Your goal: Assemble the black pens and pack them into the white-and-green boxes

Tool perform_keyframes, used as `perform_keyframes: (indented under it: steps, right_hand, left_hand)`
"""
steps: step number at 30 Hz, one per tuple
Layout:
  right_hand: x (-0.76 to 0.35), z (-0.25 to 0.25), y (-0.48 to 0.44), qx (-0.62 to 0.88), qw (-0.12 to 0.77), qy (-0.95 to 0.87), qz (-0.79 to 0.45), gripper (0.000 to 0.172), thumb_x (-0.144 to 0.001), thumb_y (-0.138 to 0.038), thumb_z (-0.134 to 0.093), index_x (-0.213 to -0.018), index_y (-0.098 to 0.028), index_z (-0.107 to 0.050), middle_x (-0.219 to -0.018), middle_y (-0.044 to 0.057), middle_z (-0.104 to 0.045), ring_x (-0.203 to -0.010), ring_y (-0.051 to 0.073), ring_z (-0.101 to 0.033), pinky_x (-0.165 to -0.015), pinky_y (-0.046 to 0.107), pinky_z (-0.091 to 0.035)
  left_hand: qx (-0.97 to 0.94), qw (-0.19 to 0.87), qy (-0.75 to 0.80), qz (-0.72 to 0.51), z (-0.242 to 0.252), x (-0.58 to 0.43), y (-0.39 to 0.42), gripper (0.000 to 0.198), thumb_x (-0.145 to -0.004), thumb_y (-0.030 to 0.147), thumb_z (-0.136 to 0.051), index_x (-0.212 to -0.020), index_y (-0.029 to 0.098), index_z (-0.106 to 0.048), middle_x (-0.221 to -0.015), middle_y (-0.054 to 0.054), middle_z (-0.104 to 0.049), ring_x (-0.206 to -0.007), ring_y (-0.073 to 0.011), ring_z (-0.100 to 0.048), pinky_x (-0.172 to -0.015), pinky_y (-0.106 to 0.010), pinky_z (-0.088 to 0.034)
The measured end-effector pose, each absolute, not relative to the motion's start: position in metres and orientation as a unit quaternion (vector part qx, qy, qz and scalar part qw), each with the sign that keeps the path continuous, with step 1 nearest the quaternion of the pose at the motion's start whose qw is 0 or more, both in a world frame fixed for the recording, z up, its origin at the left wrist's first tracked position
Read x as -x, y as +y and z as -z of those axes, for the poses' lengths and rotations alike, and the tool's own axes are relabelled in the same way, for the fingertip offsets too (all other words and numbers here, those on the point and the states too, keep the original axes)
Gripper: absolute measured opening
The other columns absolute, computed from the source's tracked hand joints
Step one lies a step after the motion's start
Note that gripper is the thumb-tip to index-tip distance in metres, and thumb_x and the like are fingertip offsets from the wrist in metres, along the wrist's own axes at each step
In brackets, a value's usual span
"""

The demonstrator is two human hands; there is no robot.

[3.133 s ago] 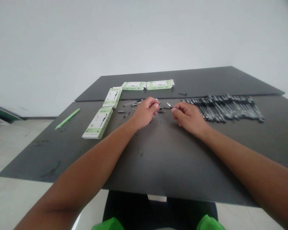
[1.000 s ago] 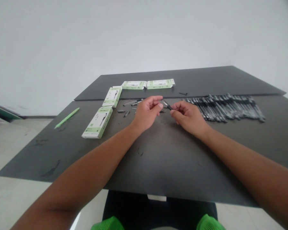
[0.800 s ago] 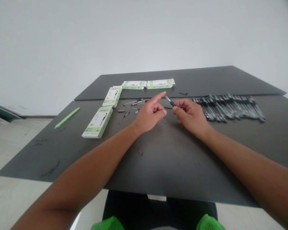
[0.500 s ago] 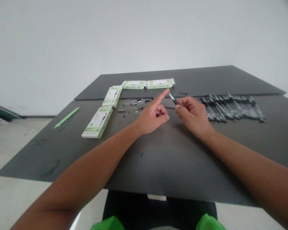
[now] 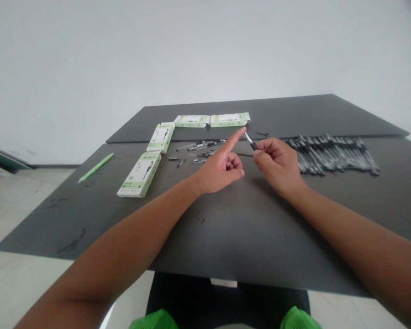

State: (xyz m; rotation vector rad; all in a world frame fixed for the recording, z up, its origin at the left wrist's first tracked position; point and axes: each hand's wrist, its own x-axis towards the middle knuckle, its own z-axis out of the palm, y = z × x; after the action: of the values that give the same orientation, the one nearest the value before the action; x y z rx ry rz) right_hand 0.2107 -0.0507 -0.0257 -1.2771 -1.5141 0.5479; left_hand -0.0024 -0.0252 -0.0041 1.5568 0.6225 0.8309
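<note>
Between the thumb and fingers of my right hand [image 5: 279,164] is a gel pen [image 5: 250,141], tilted with its silvery end up and to the left. The rest of the pen is hidden behind the fingers. My left hand [image 5: 221,169] is empty, its index finger stretched out to the pen's silvery end; touching or just short of it, I cannot tell. Its other fingers are curled loosely. Behind my left hand lie several loose pens and pen parts [image 5: 199,145]. To the right of my right hand, a broad row of clear-barrelled pens [image 5: 335,155] lies side by side.
Green-and-white pen boxes [image 5: 139,176] form a bent line at the left and back of the dark table [image 5: 226,233]. Farther left lies a light green pen [image 5: 96,167]. Small black bits [image 5: 262,134] rest near the seam between the tabletops. A white wall stands behind.
Both hands have shifted slightly to the right, the pen moving along with them. My right hand keeps its hold, and my left index finger is still stretched toward the pen's end.
</note>
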Motion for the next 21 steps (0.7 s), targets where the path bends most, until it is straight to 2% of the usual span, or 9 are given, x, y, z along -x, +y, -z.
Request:
perform_keyframes:
  steps: [5,12,17,21]
  right_hand:
    - [-0.209,0.025,-0.051,0.538,0.555,-0.591,-0.229,0.016,-0.093,-0.038,-0.071,-0.100,-0.025,-0.069,-0.080,0.004,-0.068,-0.069,0.021,-0.058,-0.061,0.035,-0.045]
    - [-0.208,0.023,-0.051,0.531,0.563,-0.591,-0.226,0.013,-0.091,-0.034,-0.073,-0.097,-0.024,-0.070,-0.080,0.004,-0.069,-0.068,0.020,-0.056,-0.060,0.034,-0.044]
    - [-0.208,0.025,-0.049,0.522,0.580,-0.584,-0.223,0.011,-0.089,-0.032,-0.073,-0.095,-0.023,-0.071,-0.076,0.002,-0.067,-0.065,0.018,-0.055,-0.060,0.033,-0.042]
    - [-0.209,0.027,-0.049,0.531,0.573,-0.588,-0.212,0.010,-0.088,-0.032,-0.073,-0.093,-0.024,-0.071,-0.074,0.001,-0.067,-0.064,0.018,-0.055,-0.059,0.032,-0.041]
  left_hand:
    - [-0.666,0.597,0.269,-0.356,0.004,0.003,-0.026,0.108,-0.078,0.009,-0.086,-0.173,0.039,-0.045,-0.095,-0.002,-0.076,-0.064,-0.0117,-0.062,-0.064,-0.026,-0.052]
    - [-0.699,0.575,0.241,-0.350,0.011,0.004,-0.020,0.110,-0.084,0.012,-0.084,-0.179,0.036,-0.034,-0.088,0.000,-0.073,-0.067,-0.0129,-0.063,-0.065,-0.025,-0.051]
    - [-0.732,0.551,0.206,-0.345,0.019,0.003,-0.014,0.114,-0.090,0.012,-0.079,-0.183,0.036,-0.018,-0.087,0.002,-0.071,-0.068,-0.0123,-0.061,-0.064,-0.024,-0.048]
    - [-0.735,0.544,0.212,-0.345,0.021,0.002,-0.014,0.114,-0.089,0.013,-0.079,-0.183,0.036,-0.019,-0.083,0.003,-0.069,-0.067,-0.0127,-0.061,-0.062,-0.025,-0.047]
